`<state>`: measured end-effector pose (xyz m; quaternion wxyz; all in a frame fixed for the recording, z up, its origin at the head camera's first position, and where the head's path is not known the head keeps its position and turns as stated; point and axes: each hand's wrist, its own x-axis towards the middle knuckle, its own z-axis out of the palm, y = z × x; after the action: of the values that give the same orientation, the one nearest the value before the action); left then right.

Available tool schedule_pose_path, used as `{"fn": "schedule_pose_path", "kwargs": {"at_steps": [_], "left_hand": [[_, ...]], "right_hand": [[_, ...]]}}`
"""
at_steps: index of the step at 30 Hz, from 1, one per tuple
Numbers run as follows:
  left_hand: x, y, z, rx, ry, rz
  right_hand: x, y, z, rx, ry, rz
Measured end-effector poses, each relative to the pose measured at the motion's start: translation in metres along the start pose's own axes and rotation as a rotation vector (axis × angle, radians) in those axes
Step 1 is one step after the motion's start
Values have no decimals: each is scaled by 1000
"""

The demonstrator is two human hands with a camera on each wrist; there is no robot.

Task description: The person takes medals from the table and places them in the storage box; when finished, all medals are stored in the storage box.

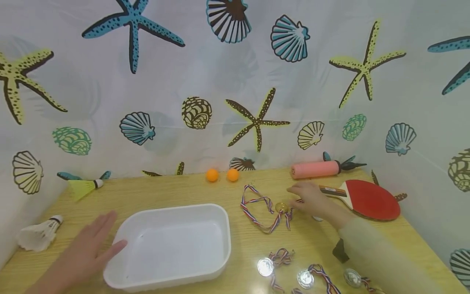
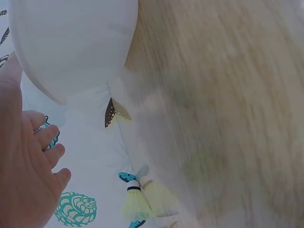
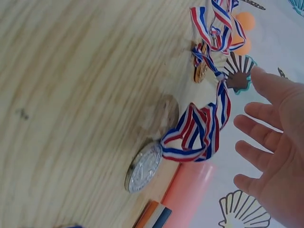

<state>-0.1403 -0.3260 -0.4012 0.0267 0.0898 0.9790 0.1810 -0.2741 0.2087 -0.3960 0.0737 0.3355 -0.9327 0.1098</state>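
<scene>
The place is a small corner closed by cloth; whether it belongs to a home or to a studio, I cannot tell. The white tub (image 1: 176,208) stands on a wood-grained table (image 1: 161,192). Behind the tub and on both its sides hangs a pale cloth (image 1: 220,73), printed with starfish (image 1: 366,67) and shells (image 1: 291,38). Sports articles surround the tub: shuttlecocks (image 1: 40,233) left, orange balls (image 1: 211,175) behind, medals (image 1: 305,279) and a red paddle (image 1: 372,200) right.
</scene>
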Motion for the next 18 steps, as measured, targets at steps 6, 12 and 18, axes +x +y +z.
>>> {"fn": "schedule_pose_path", "kwargs": {"at_steps": [6,12,18], "left_hand": [[-3,1,5,-17,-26,15],[-4,2,7,-13,-53,0],[-4,5,7,-16,-89,-36]], "right_hand": [[8,-5,10,34,-73,-12],[13,-9,19,32,-139,4],[16,-10,25,34,-179,42]]}}
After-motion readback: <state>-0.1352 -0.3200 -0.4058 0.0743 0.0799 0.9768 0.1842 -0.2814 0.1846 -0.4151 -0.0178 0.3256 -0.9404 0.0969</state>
